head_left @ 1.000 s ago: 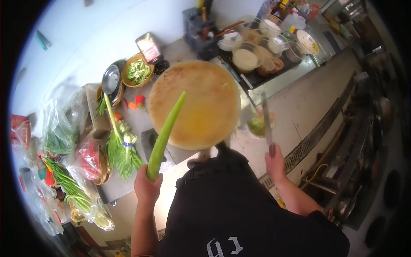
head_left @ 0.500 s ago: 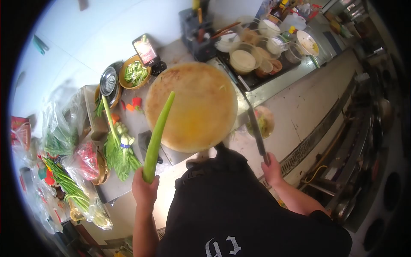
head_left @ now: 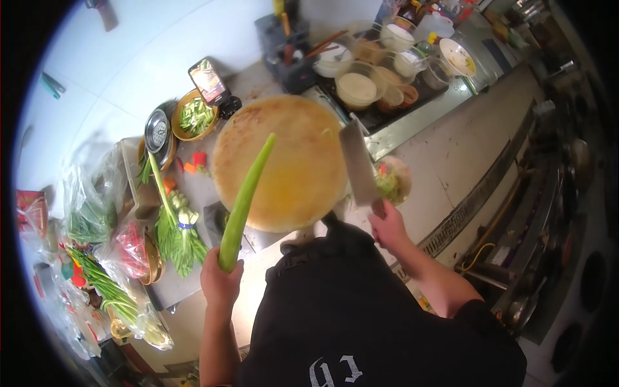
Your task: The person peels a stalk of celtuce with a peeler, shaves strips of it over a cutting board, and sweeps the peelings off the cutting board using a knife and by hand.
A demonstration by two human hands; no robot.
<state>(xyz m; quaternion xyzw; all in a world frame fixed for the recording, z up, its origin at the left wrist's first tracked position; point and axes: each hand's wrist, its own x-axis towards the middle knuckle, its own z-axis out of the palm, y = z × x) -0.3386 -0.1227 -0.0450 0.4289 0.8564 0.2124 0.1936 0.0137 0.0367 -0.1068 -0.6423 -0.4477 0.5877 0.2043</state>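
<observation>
My left hand [head_left: 221, 277] is closed round the thick lower end of a long, tapering green celtuce stem [head_left: 244, 209]. The stem points up and away from me, its thin tip in front of the round wooden chopping board [head_left: 296, 129]. In my right hand [head_left: 391, 227] is a cleaver [head_left: 359, 164], gripped by the handle, with the broad flat of its blade turned toward me. The blade is just right of the board. Beyond the cleaver, a bowl of vegetable scraps [head_left: 394, 180] shows low down.
Left of the board lie red pepper pieces [head_left: 199, 158] and leafy greens [head_left: 184, 242]. A bowl of cut green pieces [head_left: 196, 117] stands beside a propped phone [head_left: 209, 82]. Seasoning tubs [head_left: 356, 87] fill a tray at the back right. A knife block [head_left: 280, 55] stands behind the board.
My right hand has brought the cleaver up and left, closer to the board, turning its blade from edge-on to broadside. My left hand still holds the celtuce stem, slightly shifted.
</observation>
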